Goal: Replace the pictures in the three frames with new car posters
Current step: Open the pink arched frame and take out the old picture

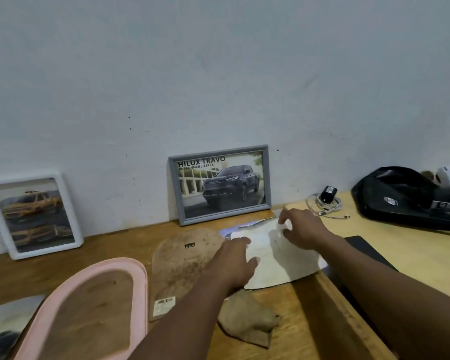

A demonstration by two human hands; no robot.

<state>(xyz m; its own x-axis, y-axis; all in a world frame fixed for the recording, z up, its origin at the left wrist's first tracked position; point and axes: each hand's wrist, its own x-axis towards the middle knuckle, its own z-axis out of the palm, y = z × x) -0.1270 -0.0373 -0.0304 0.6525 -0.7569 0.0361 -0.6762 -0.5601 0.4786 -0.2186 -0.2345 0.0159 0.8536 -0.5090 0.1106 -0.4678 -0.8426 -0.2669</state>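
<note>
My left hand (234,263) lies flat on the sheet (278,263) to pin it while my right hand (305,229) curls at its far edge to lift it; whether it is pinched I cannot tell. The pink frame (140,294) lies open beside its backing (182,263), awaiting a poster; the grey frame (218,151) and white frame (0,222) stand filled behind

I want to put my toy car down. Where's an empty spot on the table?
Bare wood between the white frame and grey frame, behind the pink frame. The middle is crowded: backing board, paper, left hand, right hand.
</note>
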